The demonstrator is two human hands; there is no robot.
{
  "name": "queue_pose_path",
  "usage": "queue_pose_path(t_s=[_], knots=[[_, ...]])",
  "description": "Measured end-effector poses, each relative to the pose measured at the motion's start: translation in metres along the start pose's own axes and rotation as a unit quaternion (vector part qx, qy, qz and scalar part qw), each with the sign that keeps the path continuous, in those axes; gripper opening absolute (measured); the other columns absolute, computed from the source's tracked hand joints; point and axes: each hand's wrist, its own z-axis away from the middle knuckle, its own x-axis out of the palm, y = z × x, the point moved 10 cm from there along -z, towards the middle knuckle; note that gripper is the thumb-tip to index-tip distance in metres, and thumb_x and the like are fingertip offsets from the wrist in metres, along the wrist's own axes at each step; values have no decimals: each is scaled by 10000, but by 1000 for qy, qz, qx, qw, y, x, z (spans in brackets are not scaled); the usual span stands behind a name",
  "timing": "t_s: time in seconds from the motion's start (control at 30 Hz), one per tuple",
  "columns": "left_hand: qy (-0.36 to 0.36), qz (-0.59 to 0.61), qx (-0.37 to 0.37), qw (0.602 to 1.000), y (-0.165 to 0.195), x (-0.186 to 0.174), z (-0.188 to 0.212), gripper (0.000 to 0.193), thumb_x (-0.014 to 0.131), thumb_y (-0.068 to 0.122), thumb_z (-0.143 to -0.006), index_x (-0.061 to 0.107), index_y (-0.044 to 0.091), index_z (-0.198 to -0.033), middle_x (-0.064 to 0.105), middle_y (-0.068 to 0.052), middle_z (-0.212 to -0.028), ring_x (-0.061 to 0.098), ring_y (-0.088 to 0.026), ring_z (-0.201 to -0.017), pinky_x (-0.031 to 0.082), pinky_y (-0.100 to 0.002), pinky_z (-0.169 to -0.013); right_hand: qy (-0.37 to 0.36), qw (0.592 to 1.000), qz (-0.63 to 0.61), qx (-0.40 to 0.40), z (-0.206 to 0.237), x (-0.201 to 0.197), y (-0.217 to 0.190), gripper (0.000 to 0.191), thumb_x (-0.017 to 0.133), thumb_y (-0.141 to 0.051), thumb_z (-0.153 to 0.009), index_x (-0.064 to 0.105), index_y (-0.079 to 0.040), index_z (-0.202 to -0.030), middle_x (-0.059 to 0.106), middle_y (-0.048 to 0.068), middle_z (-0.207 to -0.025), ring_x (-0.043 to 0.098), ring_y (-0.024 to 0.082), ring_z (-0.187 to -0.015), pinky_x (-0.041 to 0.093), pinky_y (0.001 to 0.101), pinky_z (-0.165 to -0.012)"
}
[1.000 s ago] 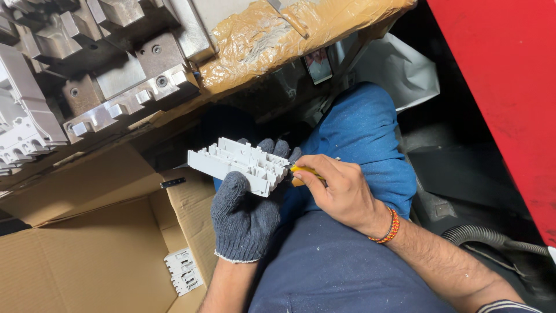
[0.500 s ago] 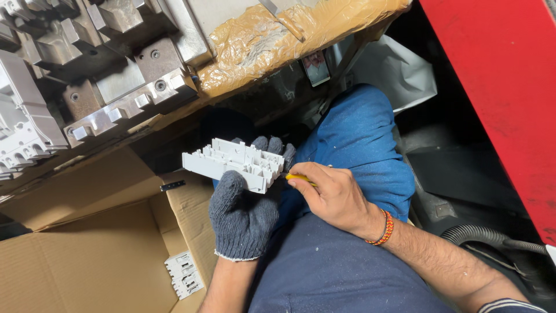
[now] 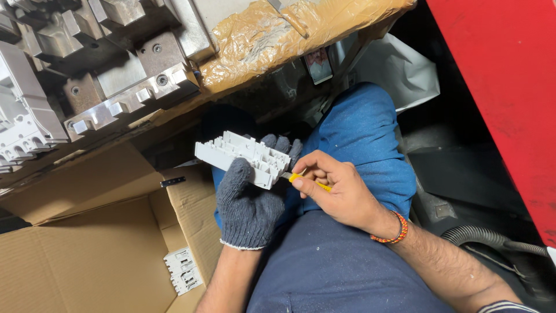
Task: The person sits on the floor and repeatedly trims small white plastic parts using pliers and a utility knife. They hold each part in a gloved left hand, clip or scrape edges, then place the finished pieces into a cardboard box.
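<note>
My left hand (image 3: 250, 203), in a dark grey knitted glove, grips a white moulded plastic housing (image 3: 243, 155) with several ribbed slots, held over my lap. My bare right hand (image 3: 339, 191), with a beaded orange band at the wrist, pinches a small yellow-handled tool (image 3: 304, 180) whose tip touches the right end of the housing. Both hands sit above my blue trousers (image 3: 365, 145).
An open cardboard box (image 3: 87, 255) at lower left holds another white plastic part (image 3: 182, 271). Above is a grey metal mould block (image 3: 110, 69) with tan tape-wrapped padding (image 3: 272, 35). A red panel (image 3: 504, 87) rises on the right, a grey ribbed hose (image 3: 492, 239) below it.
The hands and housing have shifted only slightly; the right hand's tool stays at the right end of the housing.
</note>
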Motion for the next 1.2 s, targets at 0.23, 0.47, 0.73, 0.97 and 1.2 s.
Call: queue_pose_path(t_s=[0.23,0.47,0.73,0.97,1.2], knots=[[17,-36,-5,999,-2,-5,1,690,669,174,-858,437,-109,-1443,530,-284,-1424,485,-426,-1388,356,-505,-1222,-7,1000,0,2,-2,5,-6,160,695,-111,-980,646,-25,-1105,667,-24,-768,588,0,-699,492,192,-613],[14,-40,-31,999,-5,-6,4,729,695,173,-853,423,-126,-1460,542,-294,-1439,499,-422,-1384,377,-479,-1207,-37,996,-83,24,-3,10,6,163,685,-121,-988,633,-23,-1108,674,-25,-786,622,6,-709,522,193,-636],[-42,-119,46,991,8,14,0,603,691,7,-864,434,-70,-1404,587,-244,-1284,569,-397,-1276,407,-575,-1218,-260,963,-32,-66,34,52,-33,166,749,-137,-973,708,-18,-1081,786,41,-986,752,81,-922,601,257,-811],[-30,-142,11,989,2,6,4,671,686,50,-875,409,-107,-1466,603,-268,-1366,580,-420,-1345,402,-513,-1200,9,993,118,-26,5,-4,-15,186,760,-170,-910,733,-29,-1028,751,23,-798,673,62,-717,558,259,-637],[-76,-117,-10,990,2,15,9,711,709,205,-878,422,-21,-1487,591,-298,-1337,587,-446,-1252,479,-576,-1099,78,984,145,-64,3,-31,-25,177,645,-126,-1004,736,-28,-1120,769,36,-920,730,89,-805,551,240,-699]])
